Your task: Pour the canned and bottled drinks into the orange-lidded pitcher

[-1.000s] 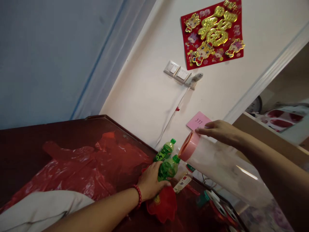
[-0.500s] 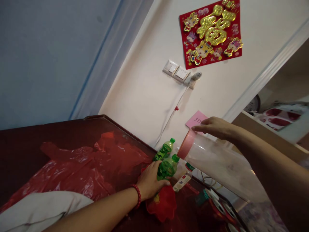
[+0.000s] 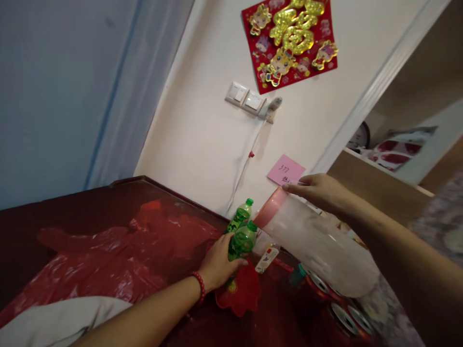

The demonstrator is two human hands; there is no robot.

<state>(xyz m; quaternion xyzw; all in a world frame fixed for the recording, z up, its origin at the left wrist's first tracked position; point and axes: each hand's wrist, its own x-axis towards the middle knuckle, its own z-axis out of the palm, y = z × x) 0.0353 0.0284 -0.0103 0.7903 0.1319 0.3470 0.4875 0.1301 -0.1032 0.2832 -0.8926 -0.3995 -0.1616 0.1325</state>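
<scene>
My left hand (image 3: 217,260), with a red bead bracelet (image 3: 201,287) at its wrist, is wrapped round a green plastic bottle (image 3: 244,239) with a green cap. The bottle stands over a red flower-shaped dish (image 3: 238,294), whose back part is hidden. Just behind it is a second green bottle (image 3: 241,216). At the right, my right hand (image 3: 314,188) grips the pink-rimmed end of a large, cloudy clear plastic jar (image 3: 311,246), which lies tilted in the air. Part of that grip is hidden behind the hand.
A crumpled red plastic bag (image 3: 119,260) spreads over the dark table (image 3: 21,219). Several red cans (image 3: 343,318) stand at the lower right, near a small cream packet (image 3: 266,260). A pink note (image 3: 285,169) and a plugged-in white cable (image 3: 244,168) are on the wall.
The view has shifted, so the wall things sit further left. My right hand has moved right relative to the pink note, uncovering more of it. My left hand keeps its hold on the bottle.
</scene>
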